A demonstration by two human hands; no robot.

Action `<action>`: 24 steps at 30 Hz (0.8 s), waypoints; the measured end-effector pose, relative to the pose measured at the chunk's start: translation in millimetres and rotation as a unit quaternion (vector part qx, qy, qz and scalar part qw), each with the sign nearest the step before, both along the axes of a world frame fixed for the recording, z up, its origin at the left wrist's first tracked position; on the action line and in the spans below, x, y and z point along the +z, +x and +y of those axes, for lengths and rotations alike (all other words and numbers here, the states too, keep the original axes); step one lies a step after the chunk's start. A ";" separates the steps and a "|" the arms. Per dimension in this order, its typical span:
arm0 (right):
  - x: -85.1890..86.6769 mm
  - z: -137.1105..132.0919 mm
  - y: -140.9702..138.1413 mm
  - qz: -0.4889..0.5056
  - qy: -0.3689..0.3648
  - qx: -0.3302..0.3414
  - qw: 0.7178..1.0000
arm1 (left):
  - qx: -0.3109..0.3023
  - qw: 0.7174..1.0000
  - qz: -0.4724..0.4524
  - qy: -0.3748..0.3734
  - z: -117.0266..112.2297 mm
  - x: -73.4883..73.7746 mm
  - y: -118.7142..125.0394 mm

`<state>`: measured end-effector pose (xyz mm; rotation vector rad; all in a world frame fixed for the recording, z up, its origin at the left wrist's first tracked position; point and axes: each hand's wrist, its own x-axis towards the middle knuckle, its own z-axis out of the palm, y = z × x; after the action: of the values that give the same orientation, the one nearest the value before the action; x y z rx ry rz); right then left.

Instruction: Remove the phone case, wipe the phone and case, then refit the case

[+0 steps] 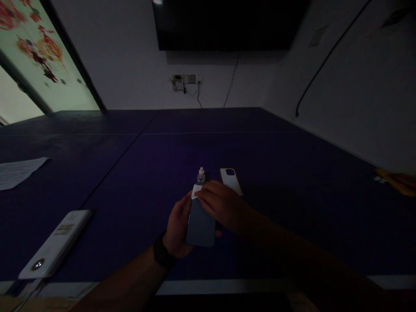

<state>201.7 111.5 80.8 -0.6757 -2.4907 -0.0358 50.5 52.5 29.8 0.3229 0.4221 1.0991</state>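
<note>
- Head view: I have a phone (200, 227) in front of me, over the big purple-blue desk (146, 182). Its flat gray-blue face points up at me.
- My left hand (178, 223) is closed on the phone, holding its left side. I can see fingertips poking out at its right side too.
- A black watch (163, 252) is on my left wrist, below and left of the phone.
- My right hand (224, 206) reaches over the phone from the right. Its fingers are shut on a small white piece (196, 190), and they hold it on the top end of the phone. I can't tell if it is paper or cloth.
- A little bottle (201, 177) with a white top stands just past the top end of the phone.
- A pale phone case (228, 177) with a dark square near its top lies past the phone, a bit to the right.
- A long white box (55, 245) with a round spot on it is well to the left of the phone.
- Farther left and past the phone is a sheet of paper (21, 173).
- Something yellow (398, 180) is far to the right of the phone.
- A big black TV (227, 26) hangs on the wall, far past the phone.
</note>
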 end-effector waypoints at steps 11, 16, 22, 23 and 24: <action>10.3 3.3 5.3 -0.051 0.019 0.013 0.998 | 0.010 1.000 -0.001 0.023 -0.2 -0.9 3.9; 14.7 14.6 19.2 0.012 0.008 -0.009 1.000 | 0.004 0.998 0.020 0.059 -0.3 9.3 0.2; 10.2 18.7 22.1 -0.020 0.094 -0.015 0.995 | -0.017 0.998 0.016 0.065 -0.1 10.8 -0.4; 10.2 19.6 22.1 -0.037 0.110 -0.004 0.993 | -0.019 0.998 0.015 0.063 -0.5 10.8 -0.7; 10.6 20.8 22.4 -0.051 0.121 0.005 0.991 | -0.021 0.998 0.015 0.062 -0.9 11.0 -1.0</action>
<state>224.1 132.4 91.4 -0.5714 -2.5298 -0.3707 49.5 51.6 40.8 0.4551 0.3726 1.0827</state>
